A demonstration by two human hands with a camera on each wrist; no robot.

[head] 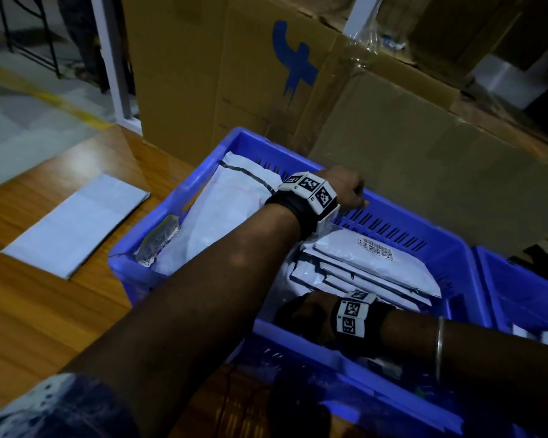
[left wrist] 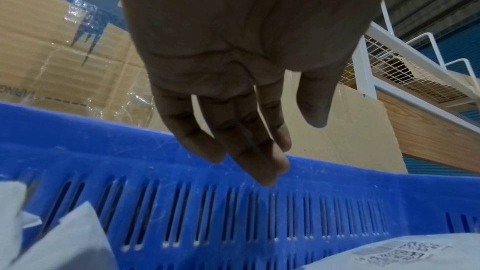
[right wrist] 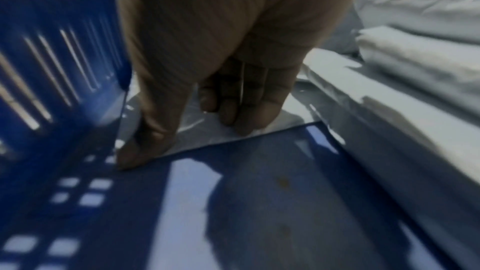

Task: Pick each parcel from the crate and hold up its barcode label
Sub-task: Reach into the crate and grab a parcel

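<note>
wooden floor (head: 45, 311), cardboard boxes (head: 203, 74)

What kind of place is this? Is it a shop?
More likely a parcel warehouse or sorting room than a shop. A blue crate holds white mailing bags, one with a barcode label. Big cardboard boxes stand behind it, and a wire-mesh rack is nearby.

Barcode label (head: 375, 249) on the top white parcel (head: 393, 267), at 3 o'clock in the blue crate (head: 424, 229): bars and code squares visible, characters too small to read. Cardboard box (head: 203, 74) at 12 o'clock: blue logo mark (head: 293, 64); in the left wrist view, mirrored letters ending "APING", partly cut off.
</note>
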